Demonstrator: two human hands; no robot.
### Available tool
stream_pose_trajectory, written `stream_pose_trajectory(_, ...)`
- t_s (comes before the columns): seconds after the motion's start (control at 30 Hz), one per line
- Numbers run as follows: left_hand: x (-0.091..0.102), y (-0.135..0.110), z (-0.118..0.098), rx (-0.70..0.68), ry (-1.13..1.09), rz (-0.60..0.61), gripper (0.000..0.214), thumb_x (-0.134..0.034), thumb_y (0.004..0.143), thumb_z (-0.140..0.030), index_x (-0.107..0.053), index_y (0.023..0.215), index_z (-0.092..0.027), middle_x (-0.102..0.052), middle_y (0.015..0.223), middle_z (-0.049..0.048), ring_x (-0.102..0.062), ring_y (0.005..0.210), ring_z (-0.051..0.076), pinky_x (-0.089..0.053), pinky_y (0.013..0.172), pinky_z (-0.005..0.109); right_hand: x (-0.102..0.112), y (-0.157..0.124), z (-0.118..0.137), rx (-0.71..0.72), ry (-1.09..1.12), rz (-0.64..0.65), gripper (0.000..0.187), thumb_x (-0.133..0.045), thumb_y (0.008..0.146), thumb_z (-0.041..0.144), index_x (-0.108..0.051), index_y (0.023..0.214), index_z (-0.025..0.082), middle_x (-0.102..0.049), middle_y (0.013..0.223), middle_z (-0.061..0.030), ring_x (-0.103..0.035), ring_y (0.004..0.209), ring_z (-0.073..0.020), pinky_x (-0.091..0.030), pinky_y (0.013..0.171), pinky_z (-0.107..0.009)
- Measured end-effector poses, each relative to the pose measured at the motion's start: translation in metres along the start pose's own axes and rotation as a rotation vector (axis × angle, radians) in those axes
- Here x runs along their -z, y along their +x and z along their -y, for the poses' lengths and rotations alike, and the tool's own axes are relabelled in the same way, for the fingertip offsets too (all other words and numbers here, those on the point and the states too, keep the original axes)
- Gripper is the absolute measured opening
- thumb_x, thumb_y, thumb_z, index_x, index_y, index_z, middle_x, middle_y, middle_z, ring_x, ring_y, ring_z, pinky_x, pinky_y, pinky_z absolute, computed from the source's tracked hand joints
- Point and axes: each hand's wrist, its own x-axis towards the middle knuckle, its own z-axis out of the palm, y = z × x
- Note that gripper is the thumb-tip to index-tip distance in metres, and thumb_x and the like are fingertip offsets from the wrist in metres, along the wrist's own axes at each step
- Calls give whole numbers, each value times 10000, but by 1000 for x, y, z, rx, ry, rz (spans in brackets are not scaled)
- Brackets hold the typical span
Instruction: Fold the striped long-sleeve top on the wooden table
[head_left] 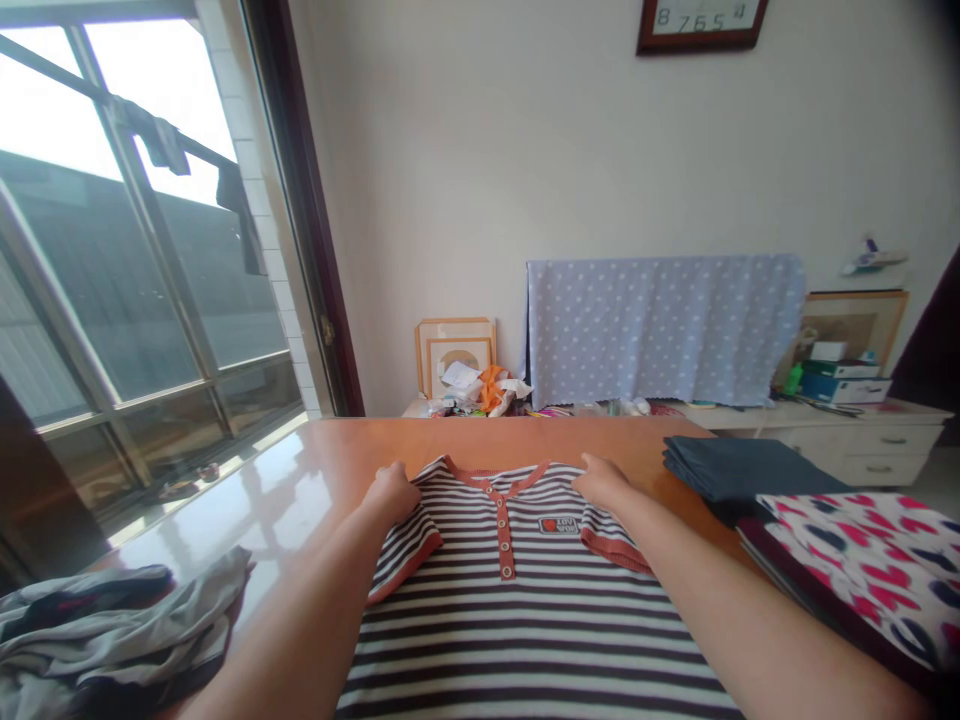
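Observation:
A black-and-white striped T-shirt [465, 620] lies spread front side up on the wooden table, its neckline pointing away from me. It has rust-coloured trim, a buttoned placket and a small chest patch with a red heart. My left hand [394, 490] is closed on the left shoulder, near the top of that sleeve. At the opposite shoulder, my right hand [602, 484] pinches the cloth the same way. Some fingertips are hidden by the hands themselves. The shirt's lower hem lies outside the view.
Crumpled grey and dark clothes [112, 640] lie at the table's left. On the right are folded dark trousers [750, 465] and a folded heart-print garment [870, 560]. Beyond the glossy table [600, 432] stand a polka-dot cloth cover [660, 330] and a white cabinet [885, 450].

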Motion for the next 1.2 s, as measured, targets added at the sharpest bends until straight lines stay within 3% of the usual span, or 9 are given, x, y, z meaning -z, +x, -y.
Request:
stream_pose_trajectory(0.1,5,-15,-2,-44,-29,9,273,-643,715,-205,-737,969,-169,-721,1060,136,-688,949,289,-497,742,330,5,-9,4,-11,64,39,354,-640,720,207,-761,1052,187,-752,1120,-102,-673,899,-215,-441,718,-261)
stream_pose_trajectory(0.17,9,-26,-4,-66,-46,-25,198,-614,740,-207,-744,889,-185,-718,1057,127,-680,919,271,-484,744,329,10,-16,7,-16,103,39,254,-621,718,197,-758,933,202,-762,1007,-69,-658,821,-192,-410,665,-250)
stream_pose_trajectory(0.27,18,-44,-11,-81,-76,-98,191,-584,755,-189,-731,878,-187,-701,1097,130,-658,937,255,-466,779,324,21,-29,12,-2,165,10,216,-609,707,182,-731,881,219,-755,944,-34,-648,803,-177,-386,637,-237)
stream_pose_trajectory(0.47,46,-96,-20,-129,-189,-161,102,-577,715,-161,-665,761,-186,-699,814,62,-631,827,207,-428,692,266,59,-78,18,61,271,-63,169,-590,697,191,-686,831,230,-739,844,-7,-649,795,-186,-384,626,-245)
stream_pose_trajectory(0.63,78,-168,-10,-135,-307,-189,67,-568,702,-199,-627,735,-196,-636,657,0,-595,696,173,-396,616,244,98,-146,11,97,331,-116,152,-569,709,226,-661,829,233,-731,829,-5,-647,777,-191,-404,627,-252)
stream_pose_trajectory(0.9,118,-309,18,-148,-501,-142,174,-551,681,-261,-636,816,-193,-593,650,-43,-532,625,136,-410,603,232,151,-284,-15,221,335,-201,115,-559,721,280,-618,812,242,-682,858,-4,-618,830,-204,-432,718,-277)
stream_pose_trajectory(1.07,119,-378,39,-113,-740,-74,191,-568,678,-281,-620,836,-187,-596,658,-43,-552,629,140,-422,602,235,158,-363,-36,287,342,-271,145,-519,743,278,-610,848,237,-668,900,-14,-611,845,-207,-442,775,-295)
stream_pose_trajectory(1.2,111,-414,60,-96,-662,-67,199,-566,698,-286,-639,860,-196,-601,659,-45,-564,635,154,-419,598,243,149,-410,-58,262,306,-256,192,-512,748,269,-619,906,243,-674,950,-21,-625,889,-216,-455,784,-299)
